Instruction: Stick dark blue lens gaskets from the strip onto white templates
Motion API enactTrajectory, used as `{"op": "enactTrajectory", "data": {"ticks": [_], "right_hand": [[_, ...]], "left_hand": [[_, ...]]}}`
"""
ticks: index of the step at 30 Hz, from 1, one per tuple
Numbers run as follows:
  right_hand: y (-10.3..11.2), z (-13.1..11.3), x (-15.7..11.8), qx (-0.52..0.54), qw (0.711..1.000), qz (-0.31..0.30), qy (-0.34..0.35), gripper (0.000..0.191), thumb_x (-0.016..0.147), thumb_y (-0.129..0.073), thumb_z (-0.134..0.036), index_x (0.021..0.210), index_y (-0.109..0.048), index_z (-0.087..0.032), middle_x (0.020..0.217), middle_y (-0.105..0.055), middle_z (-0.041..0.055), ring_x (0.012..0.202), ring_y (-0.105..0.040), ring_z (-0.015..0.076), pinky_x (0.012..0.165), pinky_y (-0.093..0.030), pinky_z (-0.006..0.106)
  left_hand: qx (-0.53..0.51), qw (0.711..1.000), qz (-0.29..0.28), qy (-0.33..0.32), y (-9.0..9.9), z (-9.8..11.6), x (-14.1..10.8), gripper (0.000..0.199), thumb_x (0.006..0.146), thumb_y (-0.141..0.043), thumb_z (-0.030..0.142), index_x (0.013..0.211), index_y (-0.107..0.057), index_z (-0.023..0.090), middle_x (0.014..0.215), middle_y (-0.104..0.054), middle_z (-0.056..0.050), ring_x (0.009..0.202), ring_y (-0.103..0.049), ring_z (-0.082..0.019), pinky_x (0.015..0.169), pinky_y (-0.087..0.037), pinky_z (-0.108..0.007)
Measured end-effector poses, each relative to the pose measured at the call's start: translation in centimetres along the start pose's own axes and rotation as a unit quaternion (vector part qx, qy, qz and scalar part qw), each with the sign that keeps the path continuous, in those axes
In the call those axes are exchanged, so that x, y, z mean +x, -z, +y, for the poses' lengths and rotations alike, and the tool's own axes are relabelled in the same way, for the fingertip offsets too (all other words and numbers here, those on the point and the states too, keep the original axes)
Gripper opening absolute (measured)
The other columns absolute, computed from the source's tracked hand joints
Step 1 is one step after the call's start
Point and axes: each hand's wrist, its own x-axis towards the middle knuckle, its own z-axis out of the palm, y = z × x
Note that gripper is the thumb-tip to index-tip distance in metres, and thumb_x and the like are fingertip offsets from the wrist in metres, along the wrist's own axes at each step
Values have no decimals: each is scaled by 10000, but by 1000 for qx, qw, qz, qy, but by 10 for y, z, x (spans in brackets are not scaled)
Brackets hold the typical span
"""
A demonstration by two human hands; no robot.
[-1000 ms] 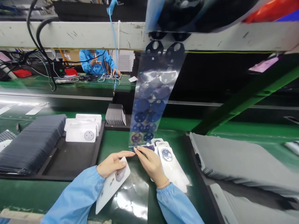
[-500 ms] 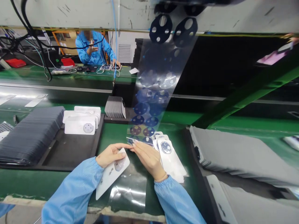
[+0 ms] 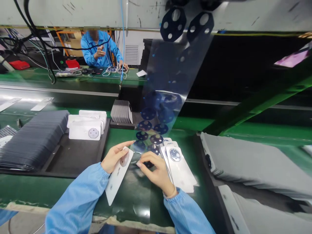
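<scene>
My left hand (image 3: 112, 158) is closed on a white phone back cover (image 3: 115, 184), tilted with its camera-ring end up. In a pinch, my right hand (image 3: 157, 172) has the edge of a dark, thin octagonal sticker (image 3: 135, 158), just right of the cover. A long clear film strip (image 3: 168, 81) carrying two rows of dark octagonal stickers with holes hangs down to the bench behind both hands. Its bare clear end (image 3: 136, 198) lies toward the bench's front edge. Beside my right hand several white phone back covers (image 3: 181, 169) overlap, dark octagons on their camera areas.
A black tray (image 3: 73, 159) at left holds a row of dark grey sheets (image 3: 34, 139) and several white covers (image 3: 84, 130). Grey-wrapped stacks (image 3: 248, 162) fill the right tray. A small stack (image 3: 120, 112) stands behind. Across the line sits a person in blue (image 3: 97, 48).
My right hand has gone from lying flat by the film to a pinch, with a dark sticker now at its fingertips. My left hand has turned the cover more edge-on.
</scene>
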Motion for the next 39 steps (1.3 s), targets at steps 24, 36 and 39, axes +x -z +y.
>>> {"op": "enactTrajectory", "data": {"ticks": [24, 36, 39], "right_hand": [[-24, 10, -5, 222, 903, 120, -348, 283, 610, -864, -383, 726, -704, -179, 680, -744, 39, 636, -701, 206, 625, -581, 317], [-18, 14, -4, 191, 899, 112, -377, 277, 612, -859, -388, 682, -699, -173, 594, -715, 16, 530, -621, 143, 473, -451, 226], [-18, 13, -3, 190, 899, 115, -377, 274, 616, -855, -389, 685, -697, -176, 612, -724, 22, 544, -635, 151, 495, -469, 236]], "left_hand": [[43, 993, 105, 10, -13, -17, -4, 389, 748, -735, 463, 969, -736, 143, 830, -773, -89, 700, -683, -195, 654, -518, -285], [-93, 995, 13, 43, -11, -16, -5, 466, 717, -787, 323, 1141, -674, 166, 1024, -764, -117, 928, -694, -240, 857, -495, -343], [-91, 995, 5, 40, -11, -17, -5, 475, 719, -788, 313, 1156, -662, 176, 1030, -763, -110, 934, -695, -237, 863, -492, -340]]}}
